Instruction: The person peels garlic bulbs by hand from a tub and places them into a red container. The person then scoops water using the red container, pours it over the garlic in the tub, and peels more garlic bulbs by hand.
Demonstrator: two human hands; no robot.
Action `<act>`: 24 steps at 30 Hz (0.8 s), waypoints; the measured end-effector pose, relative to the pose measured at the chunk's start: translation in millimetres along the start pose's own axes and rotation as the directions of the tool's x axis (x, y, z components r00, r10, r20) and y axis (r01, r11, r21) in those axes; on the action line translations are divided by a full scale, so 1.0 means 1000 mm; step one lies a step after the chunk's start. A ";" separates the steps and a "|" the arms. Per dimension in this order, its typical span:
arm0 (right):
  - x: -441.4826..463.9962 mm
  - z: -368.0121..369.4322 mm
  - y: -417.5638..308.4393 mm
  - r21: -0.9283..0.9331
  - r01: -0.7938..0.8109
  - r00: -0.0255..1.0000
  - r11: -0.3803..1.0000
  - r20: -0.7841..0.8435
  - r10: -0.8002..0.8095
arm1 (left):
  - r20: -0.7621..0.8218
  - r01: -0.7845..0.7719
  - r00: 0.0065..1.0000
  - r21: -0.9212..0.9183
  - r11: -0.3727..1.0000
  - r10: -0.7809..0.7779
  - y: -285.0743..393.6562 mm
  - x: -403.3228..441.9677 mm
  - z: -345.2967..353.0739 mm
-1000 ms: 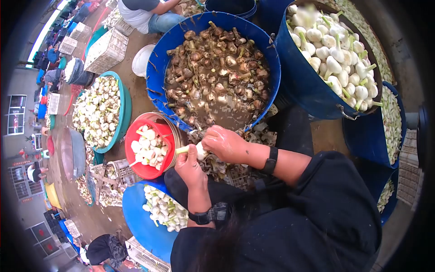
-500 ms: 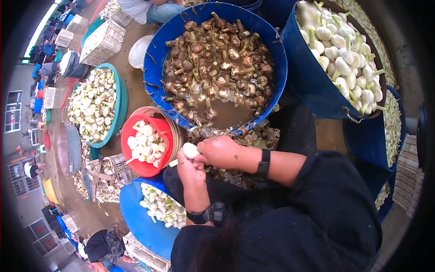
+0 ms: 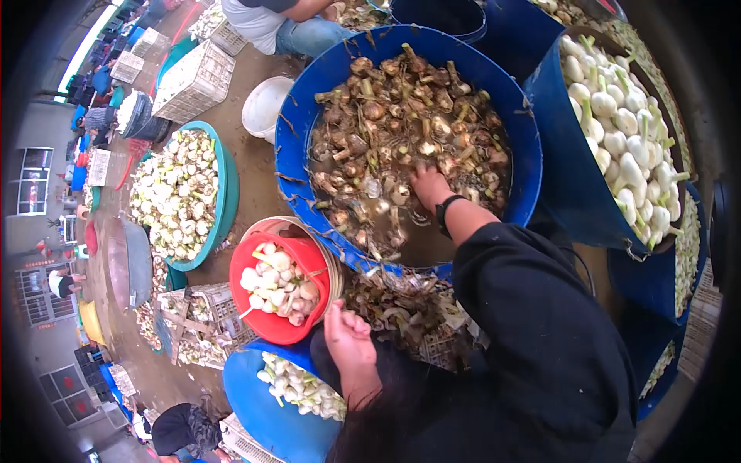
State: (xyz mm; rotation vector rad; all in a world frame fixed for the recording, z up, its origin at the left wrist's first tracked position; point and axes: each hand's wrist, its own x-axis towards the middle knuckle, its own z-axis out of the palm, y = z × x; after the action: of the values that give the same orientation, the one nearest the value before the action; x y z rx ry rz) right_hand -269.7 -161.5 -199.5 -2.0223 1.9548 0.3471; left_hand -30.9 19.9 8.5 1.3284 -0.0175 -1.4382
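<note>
My right hand (image 3: pixel 431 189) reaches down into the big blue tub (image 3: pixel 525 185). Its fingers are stretched out and touch unpeeled, muddy garlic bulbs (image 3: pixel 370 112) in brown water; the fingertips are partly hidden among them. My left hand (image 3: pixel 352 343) hovers just below the red bucket (image 3: pixel 278 332), fingers curled in and nothing seen in them. Inside that bucket lie peeled white garlic bulbs (image 3: pixel 282 282) with short stems. Wet peelings and leaves (image 3: pixel 394 309) are heaped below the tub's near rim.
At right stands a blue barrel (image 3: pixel 556 131) full of clean garlic. A tilted blue container (image 3: pixel 255 393) with white garlic is at lower left. Further left are a teal basin (image 3: pixel 228 185) of garlic, a white bucket (image 3: pixel 262 108) and a crate (image 3: pixel 193 81). A person (image 3: pixel 297 23) sits beyond the tub.
The garlic bulb both hands held has left them. My right hand has moved away into the blue tub, while my left hand has dropped lower beside the red bucket. The view has shifted.
</note>
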 end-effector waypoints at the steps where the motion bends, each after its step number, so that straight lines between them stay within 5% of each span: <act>1: 0.004 0.002 0.008 0.031 0.020 0.999 0.999 0.046 -0.021 | -0.009 -0.010 1.000 0.031 0.999 0.010 -0.003 -0.002 0.002; 4: -0.004 -0.005 0.014 0.118 0.125 0.977 0.985 0.158 -0.143 | 0.164 -0.064 0.986 0.155 0.986 0.039 -0.009 0.010 0.000; 7: -0.037 -0.053 -0.005 0.404 0.288 0.943 0.869 0.041 -0.331 | 0.160 -0.128 0.984 0.329 0.935 0.079 -0.015 0.012 0.035; 9: -0.093 -0.100 -0.027 0.832 0.075 0.959 0.550 0.091 -0.269 | 0.151 -0.098 0.988 0.468 0.878 0.030 -0.021 0.012 0.060; 11: -0.139 -0.116 -0.041 0.929 0.098 0.945 0.358 0.026 -0.327 | 0.261 -0.200 0.965 0.625 0.755 0.040 -0.025 0.011 0.078; 13: -0.177 -0.119 -0.050 0.782 0.450 0.890 0.432 -0.349 -0.294 | 0.288 -0.264 0.952 0.602 0.754 0.103 -0.042 0.018 0.076; 15: -0.201 -0.139 -0.046 0.455 0.541 0.839 0.707 -0.355 -0.413 | 0.435 -0.554 0.832 0.603 0.574 0.345 -0.052 0.021 0.067; 20: -0.227 -0.141 -0.046 0.312 0.526 0.850 0.791 -0.180 -0.494 | 0.410 -0.432 0.893 0.661 0.614 0.187 -0.062 0.014 0.042; 21: -0.227 -0.139 -0.045 0.798 0.184 0.938 0.574 0.033 -0.346 | 0.388 -0.351 0.913 0.599 0.719 0.123 -0.059 0.009 0.041; 22: -0.227 -0.138 -0.045 0.953 -0.260 0.902 0.154 0.296 -0.313 | 0.374 -0.261 0.926 0.527 0.809 0.055 -0.057 0.006 0.043; 23: -0.228 -0.136 -0.045 0.955 -0.254 0.905 0.151 0.290 -0.311 | 0.381 -0.267 0.923 0.527 0.807 0.057 -0.055 0.001 0.043; 24: -0.230 -0.133 -0.046 0.926 -0.377 0.887 -0.020 0.354 -0.296 | 0.402 -0.306 0.911 0.507 0.806 0.093 -0.053 -0.005 0.045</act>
State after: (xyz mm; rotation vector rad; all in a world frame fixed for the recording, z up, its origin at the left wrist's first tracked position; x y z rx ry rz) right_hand -237.9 1.1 13.2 -0.6661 1.1343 -0.5131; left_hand -99.2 15.5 -5.6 1.4463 -0.8698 -1.5274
